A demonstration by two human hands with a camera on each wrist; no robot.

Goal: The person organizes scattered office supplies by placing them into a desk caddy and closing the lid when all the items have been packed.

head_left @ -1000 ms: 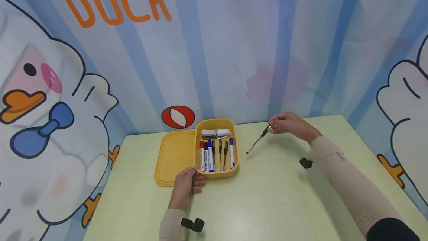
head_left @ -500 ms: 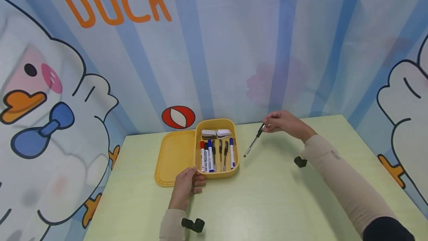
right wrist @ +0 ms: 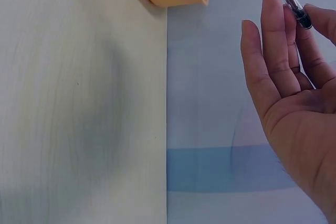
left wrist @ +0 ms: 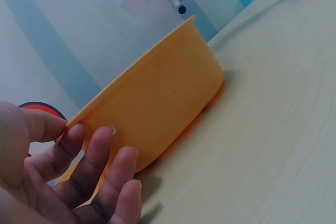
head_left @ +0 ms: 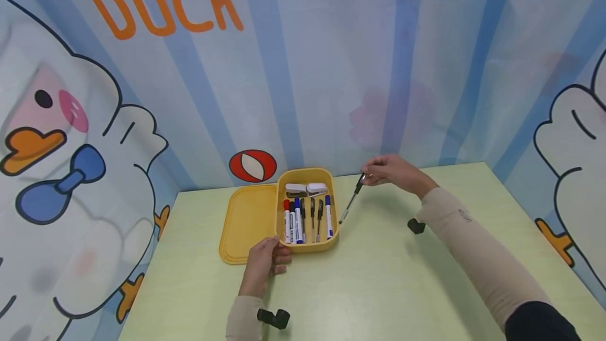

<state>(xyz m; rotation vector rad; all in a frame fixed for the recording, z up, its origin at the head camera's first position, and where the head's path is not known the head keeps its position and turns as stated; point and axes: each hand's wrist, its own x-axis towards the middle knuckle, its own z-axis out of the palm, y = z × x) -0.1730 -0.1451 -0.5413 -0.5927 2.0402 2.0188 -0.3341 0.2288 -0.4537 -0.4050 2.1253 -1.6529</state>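
My left hand [head_left: 262, 263] pinches the front left rim of a yellow plastic box [head_left: 310, 249] between thumb and fingertips; in the left wrist view the other fingers lie along the box wall [left wrist: 157, 93]. Inside the box are a red-capped marker [head_left: 286, 220], a blue marker [head_left: 297, 220], several black pens [head_left: 312, 217], another blue marker [head_left: 328, 217] at the right and two white staplers [head_left: 316, 188] at the back. With thumb and fingers, my right hand [head_left: 395, 174] pinches a black and clear pen [head_left: 351, 203] by its upper end. Its lower tip hangs near the box's right wall, tilted down leftward.
A flat yellow lid [head_left: 246, 222] lies on the light table [head_left: 379, 288], left of the box. Close behind the box hangs a blue striped curtain [head_left: 326, 78] with duck pictures.
My right hand has moved left with the pen, bringing the pen's lower tip closer to the box's right edge. My left hand and the box have stayed in place.
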